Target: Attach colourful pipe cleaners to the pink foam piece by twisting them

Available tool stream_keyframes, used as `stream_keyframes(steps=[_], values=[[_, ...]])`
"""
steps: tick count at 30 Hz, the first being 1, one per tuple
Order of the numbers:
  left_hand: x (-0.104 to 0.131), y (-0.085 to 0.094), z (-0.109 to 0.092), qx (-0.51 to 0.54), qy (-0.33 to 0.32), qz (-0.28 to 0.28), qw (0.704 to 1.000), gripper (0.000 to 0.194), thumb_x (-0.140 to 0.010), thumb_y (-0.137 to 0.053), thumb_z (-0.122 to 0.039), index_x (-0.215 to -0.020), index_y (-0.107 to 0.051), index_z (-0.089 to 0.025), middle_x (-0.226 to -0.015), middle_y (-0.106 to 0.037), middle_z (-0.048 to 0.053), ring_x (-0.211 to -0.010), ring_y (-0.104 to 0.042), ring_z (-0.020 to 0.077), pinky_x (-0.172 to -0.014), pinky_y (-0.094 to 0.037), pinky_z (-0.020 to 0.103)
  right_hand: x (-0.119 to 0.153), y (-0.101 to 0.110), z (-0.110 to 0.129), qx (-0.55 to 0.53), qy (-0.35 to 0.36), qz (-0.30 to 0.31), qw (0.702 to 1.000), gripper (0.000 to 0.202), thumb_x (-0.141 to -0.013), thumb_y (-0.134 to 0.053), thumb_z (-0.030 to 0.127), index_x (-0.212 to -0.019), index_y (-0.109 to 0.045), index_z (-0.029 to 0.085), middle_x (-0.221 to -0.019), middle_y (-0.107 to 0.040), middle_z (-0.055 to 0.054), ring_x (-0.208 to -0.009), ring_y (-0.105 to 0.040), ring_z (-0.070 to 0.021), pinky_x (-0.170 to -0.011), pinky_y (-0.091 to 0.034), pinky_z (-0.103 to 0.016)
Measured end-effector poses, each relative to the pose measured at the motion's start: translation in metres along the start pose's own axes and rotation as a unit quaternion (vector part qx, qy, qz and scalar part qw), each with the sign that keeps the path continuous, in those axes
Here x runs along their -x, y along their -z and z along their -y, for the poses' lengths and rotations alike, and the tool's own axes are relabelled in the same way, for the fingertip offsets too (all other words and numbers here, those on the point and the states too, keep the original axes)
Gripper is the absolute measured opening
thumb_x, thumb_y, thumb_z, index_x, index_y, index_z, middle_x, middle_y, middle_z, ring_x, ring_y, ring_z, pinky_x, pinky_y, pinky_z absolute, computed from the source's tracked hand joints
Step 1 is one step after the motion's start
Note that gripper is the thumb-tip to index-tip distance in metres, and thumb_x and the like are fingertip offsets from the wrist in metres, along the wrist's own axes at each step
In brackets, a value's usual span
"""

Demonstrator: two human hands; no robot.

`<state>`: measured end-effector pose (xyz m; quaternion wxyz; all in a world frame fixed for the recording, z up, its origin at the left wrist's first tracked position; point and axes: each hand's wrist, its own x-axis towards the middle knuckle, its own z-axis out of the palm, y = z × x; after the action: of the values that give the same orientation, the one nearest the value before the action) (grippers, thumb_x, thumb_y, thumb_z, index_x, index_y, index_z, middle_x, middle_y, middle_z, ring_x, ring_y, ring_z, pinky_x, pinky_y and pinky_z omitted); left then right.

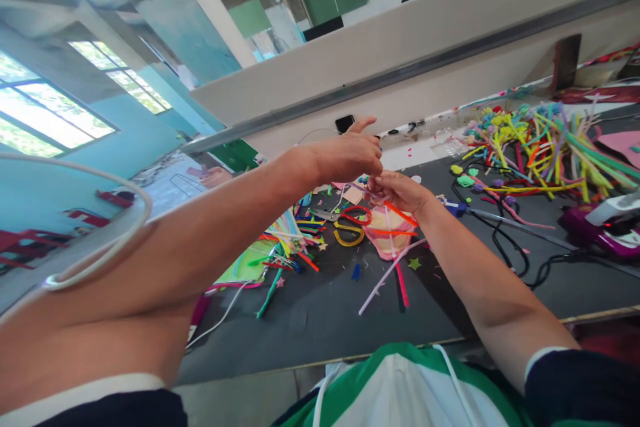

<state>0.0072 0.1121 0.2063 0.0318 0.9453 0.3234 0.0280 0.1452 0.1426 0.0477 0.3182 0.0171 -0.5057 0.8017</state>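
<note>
My right hand (pixel 400 192) is closed on a bunch of pipe cleaners, among them orange ones (pixel 401 213), a lilac one (pixel 383 283) and a pink-red one (pixel 402 285), which hang towards me. Reaching across from the left, my left hand (pixel 347 155) meets its fingertips. One of its fingers points outward while the others curl in a pinch, and what they pinch is hidden. Below the hands lies a pink patterned piece (pixel 384 250). Scissors (pixel 354 225) with a red and a yellow handle loop lie just left of it.
Bundled pipe cleaners (pixel 290 233) lie on a green sheet (pixel 243 265) at left. A large colourful heap of pipe cleaners (pixel 540 147) fills the right, near black cords (pixel 500 240) and a purple device (pixel 600 227). Star cut-outs (pixel 415 263) dot the dark tabletop (pixel 320 327). A phone (pixel 345 123) stands behind.
</note>
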Motion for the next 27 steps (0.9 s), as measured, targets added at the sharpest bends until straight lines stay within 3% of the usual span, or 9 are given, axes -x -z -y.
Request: stream_keyframes(steps=[4,11,16,21,23,25,27], values=[[-0.001,-0.001,0.000,-0.017,-0.028,-0.006,0.999,0.020,-0.067,-0.058,-0.013,-0.052,-0.058,-0.026,-0.055,-0.057,-0.003,-0.087,-0.061,0.0184,-0.114,-0.012,0.050,0.000,0.001,0.000,-0.011,0.011,-0.009,1.000,0.014,-0.082,-0.066,0.027,-0.080,-0.062,0.014,-0.074,-0.062,-0.002,-0.068,-0.060,-0.0124,-0.054,-0.044,-0.020],[-0.004,0.000,-0.001,-0.074,-0.036,0.036,0.996,0.020,-0.067,-0.055,-0.013,-0.053,-0.059,-0.025,-0.057,-0.058,-0.001,-0.090,-0.059,0.0210,-0.115,-0.007,0.051,-0.001,0.002,0.000,-0.006,0.002,-0.007,1.000,0.015,-0.083,-0.066,0.028,-0.080,-0.062,0.014,-0.074,-0.063,-0.003,-0.063,-0.057,-0.0107,-0.054,-0.044,-0.021],[-0.003,-0.003,0.004,0.030,-0.022,-0.026,0.999,0.020,-0.063,-0.062,-0.011,-0.049,-0.058,-0.025,-0.051,-0.054,-0.003,-0.080,-0.059,0.0190,-0.113,-0.015,0.049,-0.001,0.003,0.000,-0.003,0.000,-0.006,1.000,0.014,-0.083,-0.065,0.028,-0.081,-0.061,0.015,-0.074,-0.064,-0.003,-0.059,-0.054,-0.0097,-0.054,-0.043,-0.021],[-0.003,-0.012,0.010,0.029,-0.002,-0.094,0.995,0.021,-0.068,-0.060,-0.010,-0.052,-0.059,-0.024,-0.051,-0.053,-0.003,-0.082,-0.060,0.0184,-0.112,-0.018,0.050,-0.001,0.001,-0.002,-0.007,0.003,-0.020,1.000,0.013,-0.082,-0.066,0.026,-0.080,-0.061,0.015,-0.075,-0.063,-0.003,-0.064,-0.058,-0.0114,-0.053,-0.043,-0.021],[-0.004,-0.007,0.005,-0.001,-0.003,-0.077,0.997,0.019,-0.069,-0.061,-0.011,-0.056,-0.062,-0.024,-0.058,-0.058,-0.002,-0.088,-0.061,0.0192,-0.113,-0.015,0.050,-0.002,-0.001,-0.002,-0.017,0.013,-0.034,0.999,0.014,-0.082,-0.066,0.027,-0.081,-0.061,0.015,-0.073,-0.062,-0.002,-0.068,-0.061,-0.0131,-0.053,-0.044,-0.021],[-0.002,0.008,-0.005,-0.059,-0.006,-0.050,0.997,0.014,-0.069,-0.064,-0.013,-0.069,-0.068,-0.026,-0.080,-0.067,0.000,-0.103,-0.059,0.0214,-0.115,-0.007,0.051,-0.002,-0.001,-0.001,-0.024,0.029,-0.048,0.998,0.015,-0.084,-0.064,0.030,-0.082,-0.060,0.016,-0.071,-0.061,-0.002,-0.070,-0.062,-0.0143,-0.056,-0.047,-0.022],[0.005,0.026,-0.015,-0.115,-0.009,-0.125,0.986,0.035,-0.065,-0.072,-0.016,-0.098,-0.070,-0.028,-0.118,-0.064,0.004,-0.122,-0.048,0.0268,-0.115,0.002,0.053,-0.002,0.000,0.002,-0.030,0.047,-0.066,0.996,0.015,-0.086,-0.062,0.031,-0.084,-0.058,0.017,-0.072,-0.062,-0.003,-0.073,-0.063,-0.0149,-0.060,-0.049,-0.023]])
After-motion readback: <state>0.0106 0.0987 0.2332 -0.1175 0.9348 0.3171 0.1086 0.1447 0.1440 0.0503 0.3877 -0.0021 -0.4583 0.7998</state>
